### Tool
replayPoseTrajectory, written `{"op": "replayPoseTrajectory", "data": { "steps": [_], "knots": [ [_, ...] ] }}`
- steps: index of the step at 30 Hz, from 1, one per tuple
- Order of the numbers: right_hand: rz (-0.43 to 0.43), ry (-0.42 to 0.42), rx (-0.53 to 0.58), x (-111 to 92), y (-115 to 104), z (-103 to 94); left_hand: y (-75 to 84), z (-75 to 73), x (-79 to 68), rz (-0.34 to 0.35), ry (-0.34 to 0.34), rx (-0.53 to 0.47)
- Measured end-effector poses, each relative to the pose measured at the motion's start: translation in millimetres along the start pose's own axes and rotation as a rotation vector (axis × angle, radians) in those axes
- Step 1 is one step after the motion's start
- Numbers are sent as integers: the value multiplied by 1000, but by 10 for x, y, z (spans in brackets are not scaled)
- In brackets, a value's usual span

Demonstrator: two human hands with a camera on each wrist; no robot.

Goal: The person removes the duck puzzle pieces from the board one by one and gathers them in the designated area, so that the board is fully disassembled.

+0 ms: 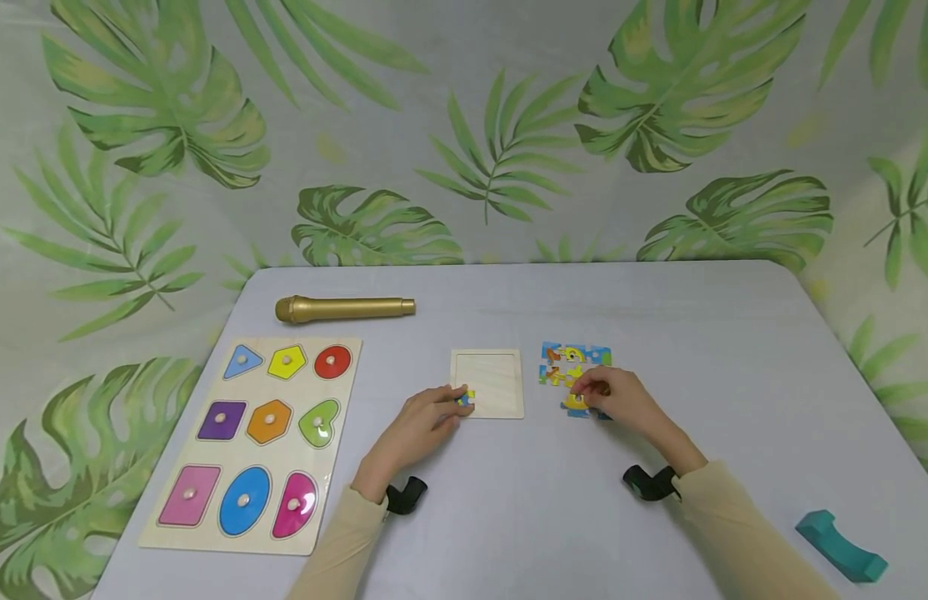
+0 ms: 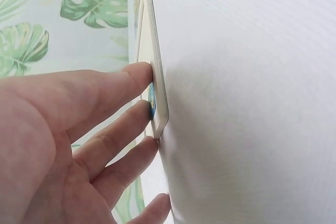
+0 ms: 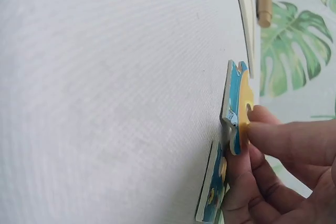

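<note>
My left hand (image 1: 426,421) rests at the lower left corner of a square wooden puzzle tray (image 1: 496,415). Its fingertips touch a small blue and yellow puzzle piece (image 1: 465,401) lying in that corner; the left wrist view shows the fingers extended against the tray's edge. To the right of the tray, my right hand (image 1: 621,402) pinches a yellow and blue puzzle piece (image 3: 244,98) between thumb and fingers, tilted up in the right wrist view. Several loose puzzle pieces (image 1: 574,354) lie grouped beyond it, partly covered by the hand. Another piece (image 3: 212,187) sits close below the fingers.
A wooden shape board (image 1: 235,537) with knobbed coloured shapes lies at the left. Behind it is a gold microphone (image 1: 344,309). A teal arched block (image 1: 842,547) lies at the front right of the white table (image 1: 524,533). A leaf-patterned cloth (image 1: 509,50) hangs behind.
</note>
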State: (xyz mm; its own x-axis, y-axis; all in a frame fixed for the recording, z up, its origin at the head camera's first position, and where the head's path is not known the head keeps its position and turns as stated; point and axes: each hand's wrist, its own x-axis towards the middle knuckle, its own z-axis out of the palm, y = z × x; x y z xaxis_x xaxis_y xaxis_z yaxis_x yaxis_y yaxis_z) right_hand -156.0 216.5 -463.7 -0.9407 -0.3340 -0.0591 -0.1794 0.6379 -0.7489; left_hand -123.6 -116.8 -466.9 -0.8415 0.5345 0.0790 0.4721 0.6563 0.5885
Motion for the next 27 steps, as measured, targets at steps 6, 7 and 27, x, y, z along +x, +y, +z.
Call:
{"op": "replayPoseTrajectory", "data": {
  "steps": [6, 7, 27],
  "knots": [
    [-65, 12, -57, -24, -12, 28, 3, 6, -4, -7, -1, -1],
    [-78, 16, -68, -27, -12, 34, 3, 7, -4, -7, -1, -1],
    [-122, 18, 47, 168, -260, 160, 8, -7, -13, 2, -26, 54]
  ]
}}
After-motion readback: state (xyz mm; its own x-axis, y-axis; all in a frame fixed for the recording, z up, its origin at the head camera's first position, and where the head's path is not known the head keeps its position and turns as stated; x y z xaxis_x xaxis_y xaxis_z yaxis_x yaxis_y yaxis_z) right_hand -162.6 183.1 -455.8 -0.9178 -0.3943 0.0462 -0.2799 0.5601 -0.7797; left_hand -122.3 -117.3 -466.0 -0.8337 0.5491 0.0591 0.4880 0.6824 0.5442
